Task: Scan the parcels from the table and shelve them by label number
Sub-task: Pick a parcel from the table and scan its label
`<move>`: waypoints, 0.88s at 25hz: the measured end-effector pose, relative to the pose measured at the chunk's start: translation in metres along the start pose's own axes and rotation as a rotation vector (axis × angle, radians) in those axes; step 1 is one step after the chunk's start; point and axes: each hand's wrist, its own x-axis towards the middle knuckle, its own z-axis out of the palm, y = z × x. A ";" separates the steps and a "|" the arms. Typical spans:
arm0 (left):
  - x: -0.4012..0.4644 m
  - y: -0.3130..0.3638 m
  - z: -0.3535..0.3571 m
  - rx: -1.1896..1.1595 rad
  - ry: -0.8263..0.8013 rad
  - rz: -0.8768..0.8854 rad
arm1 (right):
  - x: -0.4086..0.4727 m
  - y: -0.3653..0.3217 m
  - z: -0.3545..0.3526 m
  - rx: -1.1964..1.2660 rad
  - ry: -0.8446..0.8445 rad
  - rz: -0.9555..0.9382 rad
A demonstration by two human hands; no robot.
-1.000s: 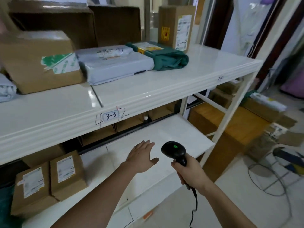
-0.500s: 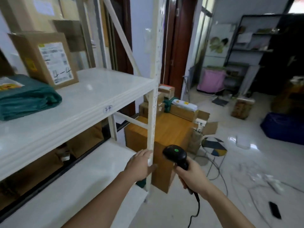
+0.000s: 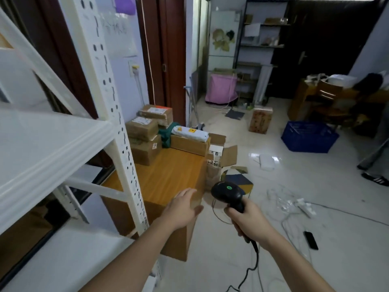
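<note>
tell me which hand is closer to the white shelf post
Left. The left hand hovers open just right of the white shelf post; the right hand, gripping the barcode scanner, is farther right.

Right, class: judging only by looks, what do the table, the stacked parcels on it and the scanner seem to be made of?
Table: wood or wood-look laminate, going by the orange grain lines and a slight sheen.
Stacked parcels: brown corrugated cardboard, matte, taped, with paper labels.
Scanner: black moulded plastic, probably, smooth and slightly glossy, with a green light on top.
</note>
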 end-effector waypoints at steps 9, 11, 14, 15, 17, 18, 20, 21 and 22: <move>0.177 0.005 -0.016 0.073 -0.100 0.037 | 0.147 0.014 -0.036 0.016 0.065 0.070; 0.219 0.007 -0.014 0.087 -0.100 0.023 | 0.188 0.021 -0.047 0.014 0.059 0.096; 0.287 0.009 -0.014 0.089 -0.076 -0.012 | 0.264 0.028 -0.071 -0.021 0.012 0.098; 0.309 0.009 -0.014 0.090 -0.074 -0.028 | 0.289 0.028 -0.079 -0.031 -0.007 0.091; 0.343 0.008 -0.018 0.075 -0.072 -0.061 | 0.331 0.021 -0.092 -0.029 -0.040 0.082; 0.361 0.007 -0.020 0.058 -0.065 -0.084 | 0.356 0.019 -0.099 -0.042 -0.066 0.074; 0.395 0.002 -0.025 0.017 -0.032 -0.138 | 0.400 0.012 -0.107 -0.061 -0.121 0.054; 0.410 -0.001 -0.029 0.005 -0.010 -0.161 | 0.422 0.008 -0.110 -0.060 -0.137 0.045; 0.425 -0.005 -0.033 0.001 0.010 -0.183 | 0.443 0.003 -0.110 -0.064 -0.149 0.035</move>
